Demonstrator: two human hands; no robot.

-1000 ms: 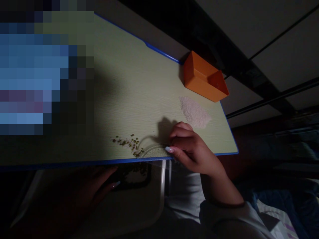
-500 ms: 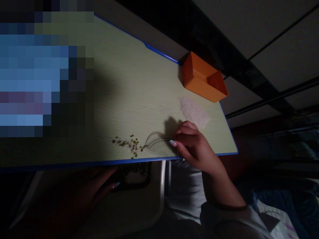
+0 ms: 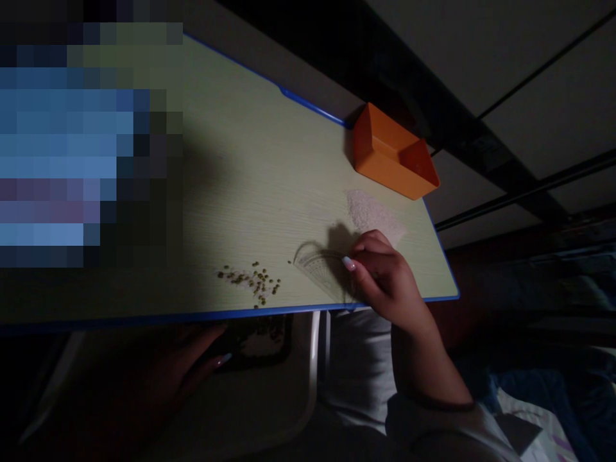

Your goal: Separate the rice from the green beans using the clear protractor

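A clear protractor [image 3: 320,266] lies low over the tabletop, pinched at its right end between the thumb and fingers of my right hand [image 3: 385,279]. To its left is a small scatter of green beans [image 3: 260,280] mixed with pale grains, close to the table's front edge. A heap of pale grains, like rice [image 3: 373,212], lies just beyond my right hand. Below the table edge, in deep shadow, my left hand [image 3: 195,362] grips the left side of a dark tray [image 3: 283,353] with dark bits and pale grains in it.
An orange box [image 3: 394,154] stands at the table's far right corner. The pale table [image 3: 260,167] has a blue rim. A white-edged chair or stool [image 3: 314,359] is under the front edge. The upper left is pixelated.
My right hand has moved slightly right and away from the bean scatter, carrying the protractor with it. One bean now sits apart near the protractor's tip. My left hand has stayed put.
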